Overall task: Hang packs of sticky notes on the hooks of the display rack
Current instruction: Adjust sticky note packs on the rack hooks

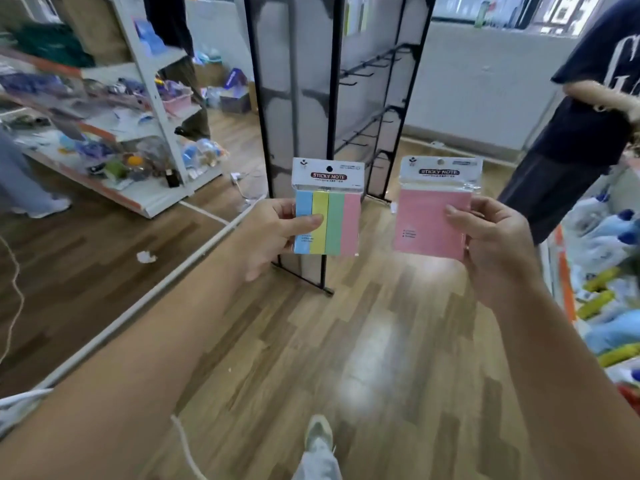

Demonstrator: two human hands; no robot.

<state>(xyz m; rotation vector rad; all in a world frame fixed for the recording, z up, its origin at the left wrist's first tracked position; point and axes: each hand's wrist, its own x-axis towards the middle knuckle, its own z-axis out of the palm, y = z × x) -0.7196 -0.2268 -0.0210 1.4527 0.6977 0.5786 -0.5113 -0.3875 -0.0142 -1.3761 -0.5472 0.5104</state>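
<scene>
My left hand (273, 233) pinches a four-colour pack of sticky notes (332, 216) by its left edge, thumb across the blue and yellow strips. A pink pack of sticky notes (426, 220) is held upright by my right hand (498, 244), gripped at its right edge. Both packs have a white header with a hang hole on top. Just behind them stands the black display rack (332, 98), seen almost edge-on, with rows of bare black hooks (367, 69) sticking out to the right.
A white shelf unit (152, 109) crowded with goods stands at the left. A person in dark clothes (588, 109) stands at the right, beside a shelf of bottles (609, 271). A white rail (166, 282) and crumpled paper (146, 257) lie on the wood floor.
</scene>
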